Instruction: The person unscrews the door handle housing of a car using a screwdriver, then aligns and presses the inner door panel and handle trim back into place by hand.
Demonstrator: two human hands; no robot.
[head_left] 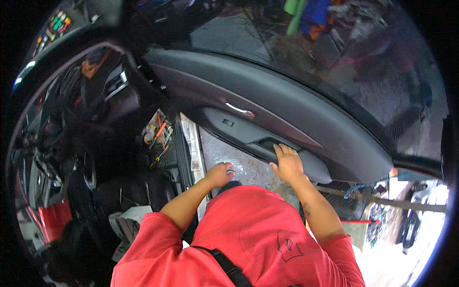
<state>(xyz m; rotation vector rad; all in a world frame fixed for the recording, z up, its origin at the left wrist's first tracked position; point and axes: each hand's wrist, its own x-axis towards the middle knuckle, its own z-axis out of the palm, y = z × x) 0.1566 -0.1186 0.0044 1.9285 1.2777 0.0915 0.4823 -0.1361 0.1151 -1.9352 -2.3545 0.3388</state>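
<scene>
A dark grey car door panel (287,107) stands swung open in front of me. My right hand (288,165) lies over its armrest (313,167), fingers stretched toward the recessed door pull (270,142) and thumb held apart; a ring is on one finger. My left hand (220,175) is closed near my waist, left of the armrest. A small dark and blue end (231,171) shows at its thumb side, too little to name. Further along the panel are a silver inner door handle (239,110) and a window switch (228,122).
To the left is the dark car interior, with its door sill (193,146) beside my left arm. Several tools, among them orange-handled pliers (158,136), lie inside near the sill. A wet-looking grey floor (229,150) shows between sill and door. A blue cord (368,187) hangs beyond the door's right end.
</scene>
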